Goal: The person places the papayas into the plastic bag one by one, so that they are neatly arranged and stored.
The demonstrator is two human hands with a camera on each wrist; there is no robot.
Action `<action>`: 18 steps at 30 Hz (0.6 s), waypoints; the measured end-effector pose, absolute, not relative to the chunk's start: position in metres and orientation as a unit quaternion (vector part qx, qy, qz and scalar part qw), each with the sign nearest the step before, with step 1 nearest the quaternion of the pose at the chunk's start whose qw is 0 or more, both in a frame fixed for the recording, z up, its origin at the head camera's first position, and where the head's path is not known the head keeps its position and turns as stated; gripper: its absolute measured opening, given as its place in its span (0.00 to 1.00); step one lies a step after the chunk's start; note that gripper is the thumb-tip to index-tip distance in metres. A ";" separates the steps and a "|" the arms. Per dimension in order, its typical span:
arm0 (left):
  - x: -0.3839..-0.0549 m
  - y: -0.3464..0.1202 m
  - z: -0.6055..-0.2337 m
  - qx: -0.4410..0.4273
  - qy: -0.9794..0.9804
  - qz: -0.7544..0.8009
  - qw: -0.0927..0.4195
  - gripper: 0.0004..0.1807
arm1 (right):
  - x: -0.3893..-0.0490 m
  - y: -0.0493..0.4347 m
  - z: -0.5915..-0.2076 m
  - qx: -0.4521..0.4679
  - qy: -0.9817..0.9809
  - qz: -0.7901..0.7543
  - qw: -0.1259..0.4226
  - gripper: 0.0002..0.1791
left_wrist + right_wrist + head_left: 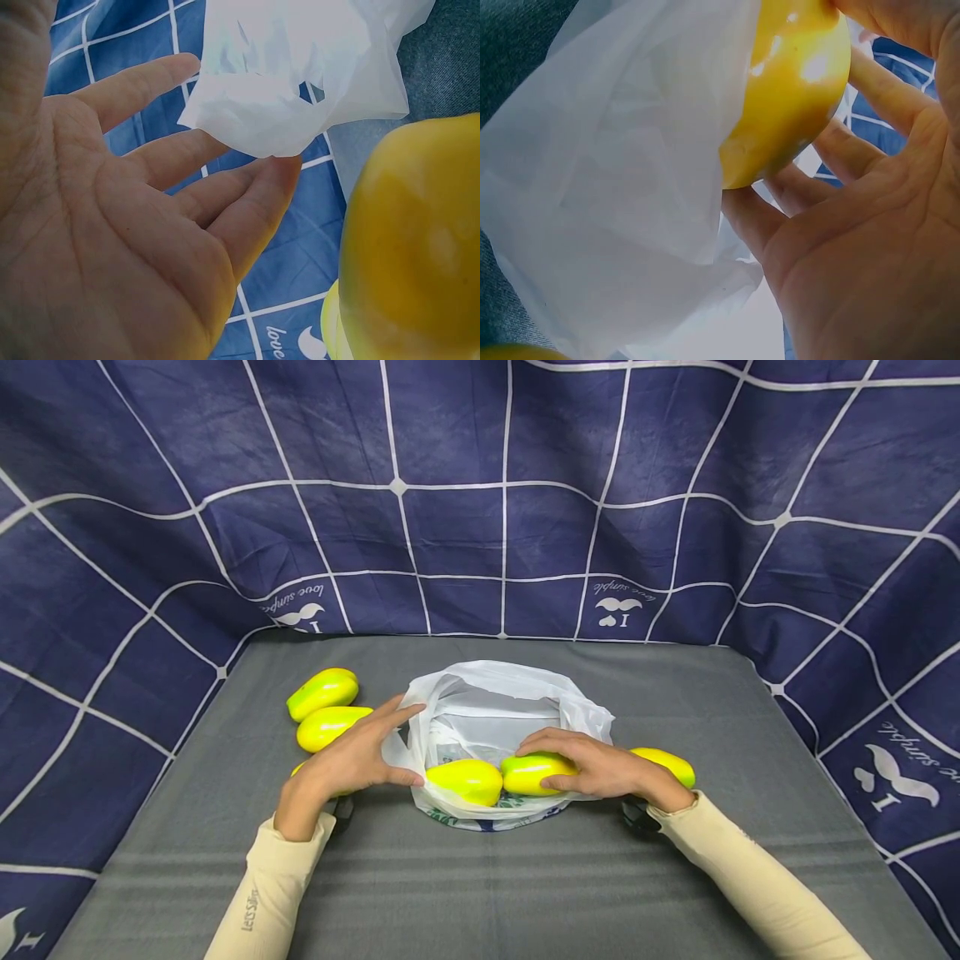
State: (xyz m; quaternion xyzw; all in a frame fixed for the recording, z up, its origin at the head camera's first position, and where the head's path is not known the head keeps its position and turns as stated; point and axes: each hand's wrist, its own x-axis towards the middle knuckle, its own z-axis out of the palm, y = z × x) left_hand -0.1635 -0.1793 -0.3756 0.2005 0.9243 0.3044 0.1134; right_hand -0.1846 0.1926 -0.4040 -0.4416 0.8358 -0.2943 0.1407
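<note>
A white plastic bag (487, 675) stands with its mouth open at the middle of the table. My right hand (592, 764) holds a glossy yellow-green mango (536, 774) just inside the bag's near right side, thumb on one side and fingers over the other. Next to it, another mango (468, 781) lies in the bag's near part. At the bag's left edge is my left hand (352, 756), its fingers spread and fairly straight. In the left wrist view, those fingertips touch the thin white plastic (262, 112), and the palm is bare.
Left of the bag lie two mangoes, the farther one (324, 692) and a nearer one (330, 727); a yellow piece of another shows beneath my left wrist. One more mango (667, 766) lies right of the bag, behind my right wrist. A dark blue checked curtain (450, 527) surrounds the grey table (480, 893).
</note>
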 end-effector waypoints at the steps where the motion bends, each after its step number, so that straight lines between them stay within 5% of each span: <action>1: -0.163 -0.179 -0.375 0.200 0.924 0.304 0.114 0.56 | -0.184 0.193 -0.404 -0.441 0.837 -0.294 0.140 0.27; 18: -0.164 -0.179 -0.375 0.204 0.925 0.303 0.109 0.57 | -0.181 0.208 -0.384 -0.435 0.842 -0.306 0.089 0.26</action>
